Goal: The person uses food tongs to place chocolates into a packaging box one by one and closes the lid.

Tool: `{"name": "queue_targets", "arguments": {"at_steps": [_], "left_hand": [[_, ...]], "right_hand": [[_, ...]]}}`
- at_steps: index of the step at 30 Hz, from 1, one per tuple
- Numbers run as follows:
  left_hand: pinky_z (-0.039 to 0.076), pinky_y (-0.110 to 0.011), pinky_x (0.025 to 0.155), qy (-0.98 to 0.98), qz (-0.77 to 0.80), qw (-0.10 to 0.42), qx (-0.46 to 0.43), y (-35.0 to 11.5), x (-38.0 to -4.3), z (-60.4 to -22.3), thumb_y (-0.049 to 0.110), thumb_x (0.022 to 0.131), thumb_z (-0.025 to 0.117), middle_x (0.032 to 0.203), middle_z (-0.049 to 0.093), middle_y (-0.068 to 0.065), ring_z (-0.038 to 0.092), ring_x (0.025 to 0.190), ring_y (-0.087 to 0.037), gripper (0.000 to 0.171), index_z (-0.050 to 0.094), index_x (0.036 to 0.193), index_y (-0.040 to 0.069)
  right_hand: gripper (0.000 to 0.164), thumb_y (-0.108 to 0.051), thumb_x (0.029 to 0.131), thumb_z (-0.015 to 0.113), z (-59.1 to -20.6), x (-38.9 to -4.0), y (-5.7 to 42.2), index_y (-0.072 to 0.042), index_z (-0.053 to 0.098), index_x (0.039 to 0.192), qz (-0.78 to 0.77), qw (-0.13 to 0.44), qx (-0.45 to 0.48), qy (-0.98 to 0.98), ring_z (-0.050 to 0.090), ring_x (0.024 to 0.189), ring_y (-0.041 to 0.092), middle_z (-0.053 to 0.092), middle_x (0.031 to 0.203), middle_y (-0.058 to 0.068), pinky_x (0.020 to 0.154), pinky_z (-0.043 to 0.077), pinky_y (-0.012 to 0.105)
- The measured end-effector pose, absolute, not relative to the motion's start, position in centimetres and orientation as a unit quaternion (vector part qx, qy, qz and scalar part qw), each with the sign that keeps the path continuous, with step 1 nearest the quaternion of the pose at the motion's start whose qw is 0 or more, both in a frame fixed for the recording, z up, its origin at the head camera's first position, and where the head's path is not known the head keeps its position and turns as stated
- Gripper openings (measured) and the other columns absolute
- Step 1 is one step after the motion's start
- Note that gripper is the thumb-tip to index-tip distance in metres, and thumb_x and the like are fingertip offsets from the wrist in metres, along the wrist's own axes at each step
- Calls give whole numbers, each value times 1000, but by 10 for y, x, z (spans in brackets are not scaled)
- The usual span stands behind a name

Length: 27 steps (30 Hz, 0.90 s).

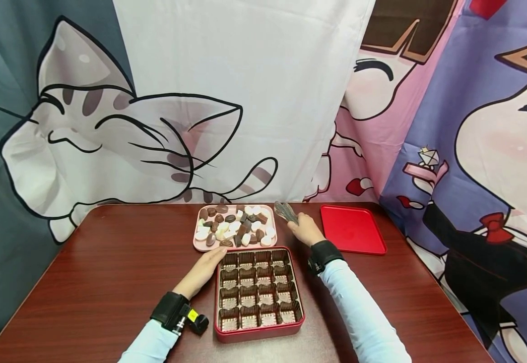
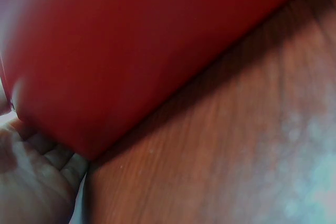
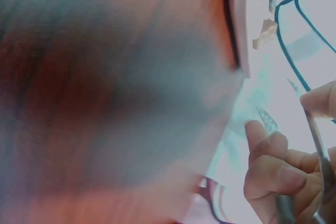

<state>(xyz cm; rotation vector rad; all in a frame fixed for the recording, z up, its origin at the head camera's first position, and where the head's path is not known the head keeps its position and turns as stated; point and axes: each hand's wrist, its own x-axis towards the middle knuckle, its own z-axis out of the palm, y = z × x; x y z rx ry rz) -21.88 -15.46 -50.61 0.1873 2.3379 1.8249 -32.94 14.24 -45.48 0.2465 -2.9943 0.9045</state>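
In the head view a red square tin [image 1: 256, 333] with a brown and gold divided insert [image 1: 256, 290] stands in front of me. My left hand [image 1: 202, 272] grips the tin's far left corner; the left wrist view shows its fingers [image 2: 50, 156] bent round the end of the red wall [image 2: 121, 61]. My right hand [image 1: 306, 230] holds a pair of tongs [image 1: 286, 212] beside the chocolate tray's right end. In the right wrist view a metal arm of the tongs [image 3: 315, 135] runs between thumb and fingers. The tongs' tips point away from me, with nothing seen between them.
Behind the tin lies a pink tray [image 1: 196, 244] of assorted brown and white chocolates [image 1: 245, 227]. A red lid [image 1: 353, 229] rests on the wooden table [image 1: 123, 282] at the right. Printed cloth [image 1: 245, 101] hangs along the table's far edge.
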Motion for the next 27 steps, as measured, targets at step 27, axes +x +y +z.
{"name": "queue_targets", "arguments": {"at_steps": [27], "left_hand": [[25,-58,129,787,608,90,51,-154,-218,-508,31,111,38,157,42,-29,33,152,-44,56,39,151,-9]], "right_hand": [[18,-23,91,75,-425,-304,81,-5,78,94,117,11,215,-970,69,90,26,68,103,13,81,59,43]]}}
